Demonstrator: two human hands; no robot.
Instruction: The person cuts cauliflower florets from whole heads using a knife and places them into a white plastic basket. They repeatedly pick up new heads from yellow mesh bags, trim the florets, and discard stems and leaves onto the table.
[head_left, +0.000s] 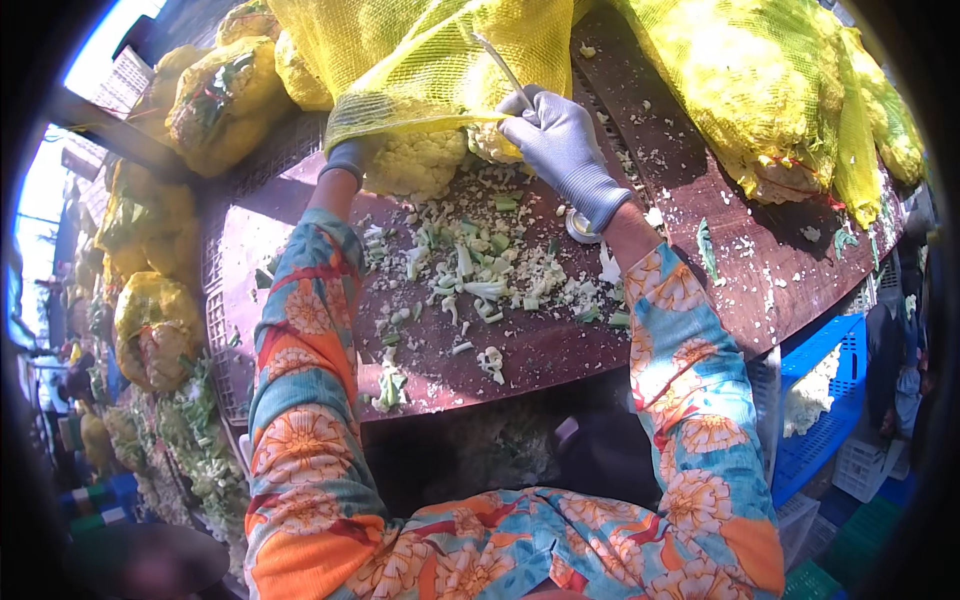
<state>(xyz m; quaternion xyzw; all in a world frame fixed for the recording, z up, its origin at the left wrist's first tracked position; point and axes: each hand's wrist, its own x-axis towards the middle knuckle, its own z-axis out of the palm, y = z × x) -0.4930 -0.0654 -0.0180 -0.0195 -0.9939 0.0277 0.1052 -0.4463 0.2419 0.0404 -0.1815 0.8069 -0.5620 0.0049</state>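
My right hand (559, 142), in a grey glove, grips a thin knife (501, 66) whose blade points up and away. Its fingers also meet the rim of a yellow mesh bag (420, 71). My left hand (349, 159), gloved too, reaches under that rim. The mesh covers its fingers, so their grip is hidden. Between the hands a cauliflower head (420, 161) shows at the bag's mouth, with a second cauliflower piece (491, 142) close to the right hand. Cut stems and florets (480, 274) lie scattered on the brown tabletop (559, 352) before me.
A filled mesh bag (742, 90) lies at the right of the table. More filled bags (225, 105) stand along the left. Near my right wrist is a roll of tape (581, 225). A blue crate (821, 405) holding cauliflower stands below the table's right edge.
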